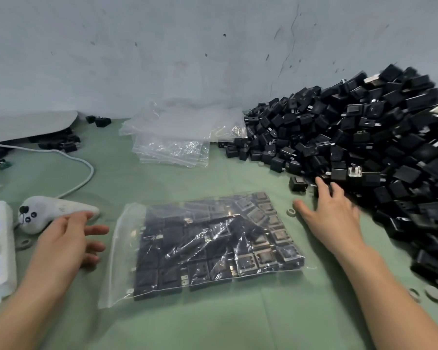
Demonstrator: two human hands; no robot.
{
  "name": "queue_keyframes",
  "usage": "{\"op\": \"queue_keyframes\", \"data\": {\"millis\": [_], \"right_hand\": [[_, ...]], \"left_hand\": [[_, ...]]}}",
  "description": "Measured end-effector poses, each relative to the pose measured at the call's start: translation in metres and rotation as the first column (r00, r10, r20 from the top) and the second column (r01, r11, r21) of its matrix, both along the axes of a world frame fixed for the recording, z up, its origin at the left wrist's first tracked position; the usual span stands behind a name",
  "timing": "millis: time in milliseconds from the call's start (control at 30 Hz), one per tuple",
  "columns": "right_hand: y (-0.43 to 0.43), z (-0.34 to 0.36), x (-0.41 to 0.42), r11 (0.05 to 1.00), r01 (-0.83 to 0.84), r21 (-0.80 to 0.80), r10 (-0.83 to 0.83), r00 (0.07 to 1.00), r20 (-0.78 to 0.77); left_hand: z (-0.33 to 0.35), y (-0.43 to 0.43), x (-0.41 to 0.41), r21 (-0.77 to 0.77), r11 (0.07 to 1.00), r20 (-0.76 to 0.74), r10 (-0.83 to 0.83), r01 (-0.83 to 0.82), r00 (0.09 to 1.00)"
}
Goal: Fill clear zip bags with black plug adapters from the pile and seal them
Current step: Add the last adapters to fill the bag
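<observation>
Now both hands are empty with fingers spread: the left hand [66, 238] hovers with its fingertips just short of the filled zip bag [202, 246], which lies flat on the green cloth [213, 324] between the two hands. Beyond the left fingers sits a white controller [48, 210]. The right hand [331, 213] rests palm down, its fingertips touching the near edge of the pile of black plug adapters [364, 137]; a stack of empty bags [177, 140] lies well beyond.

Bare cloth [142, 180] ahead; adapter pile [364, 137] blocks right
</observation>
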State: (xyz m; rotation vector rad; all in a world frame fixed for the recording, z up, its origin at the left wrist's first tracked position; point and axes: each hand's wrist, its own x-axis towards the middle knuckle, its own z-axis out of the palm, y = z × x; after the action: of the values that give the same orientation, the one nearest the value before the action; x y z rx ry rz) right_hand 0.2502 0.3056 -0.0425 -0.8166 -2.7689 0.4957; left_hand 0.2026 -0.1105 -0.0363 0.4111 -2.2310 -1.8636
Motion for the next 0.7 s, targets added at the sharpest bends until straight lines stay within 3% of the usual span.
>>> {"op": "queue_keyframes", "data": {"millis": [267,500,700], "right_hand": [[0.002,0.005,-0.036,0.993,0.028,0.114,-0.025,0.999,-0.029],[0.0,-0.003,-0.033,0.99,-0.029,0.135,0.053,0.983,-0.178],[0.018,0.0,-0.022,0.981,0.192,0.025,-0.165,0.898,-0.407]], "left_hand": [[-0.011,0.002,-0.009,-0.053,0.998,-0.044,0.028,-0.03,0.999],[-0.018,-0.005,-0.017,-0.034,0.999,-0.006,0.026,-0.026,1.0],[-0.022,-0.007,-0.022,-0.029,1.0,0.007,0.01,-0.01,1.0]]}}
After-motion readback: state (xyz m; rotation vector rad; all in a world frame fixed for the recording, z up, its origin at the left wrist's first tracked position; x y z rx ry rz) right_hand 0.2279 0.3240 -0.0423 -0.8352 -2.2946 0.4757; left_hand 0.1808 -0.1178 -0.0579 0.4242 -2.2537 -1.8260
